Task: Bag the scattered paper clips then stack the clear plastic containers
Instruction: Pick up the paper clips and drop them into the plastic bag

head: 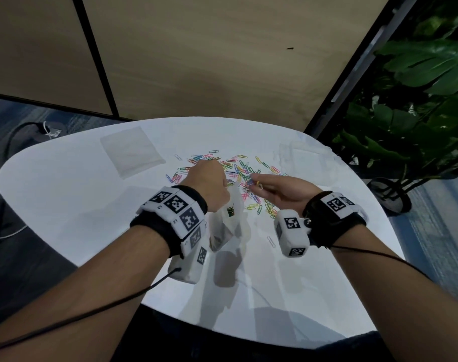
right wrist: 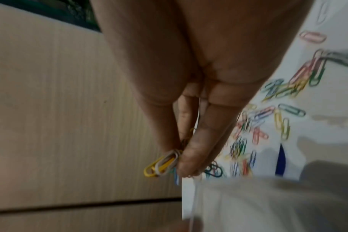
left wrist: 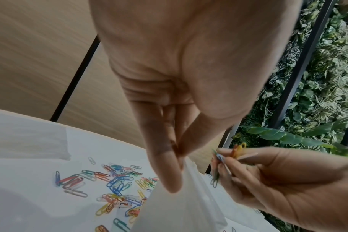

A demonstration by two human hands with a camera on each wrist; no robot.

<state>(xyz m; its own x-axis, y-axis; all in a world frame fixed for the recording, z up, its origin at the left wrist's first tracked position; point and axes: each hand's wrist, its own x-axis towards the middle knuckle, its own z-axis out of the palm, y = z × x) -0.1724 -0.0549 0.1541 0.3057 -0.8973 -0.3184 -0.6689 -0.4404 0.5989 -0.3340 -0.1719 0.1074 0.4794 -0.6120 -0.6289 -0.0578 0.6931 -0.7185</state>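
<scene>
Both forearms reach over the white table: left hand pinches the clear bag up, right hand pinches several paper clips beside its mouth, bagging underway, needing a drop inside.

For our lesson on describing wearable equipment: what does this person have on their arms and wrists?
Both forearms are bare, with no sleeves. Each wrist carries a black band ringed by white blocks printed with black-and-white square codes. A white boxy camera unit hangs under the right wrist; another sits under the left. A thin black cable trails back along each forearm. The left hand and right hand are ungloved.
</scene>
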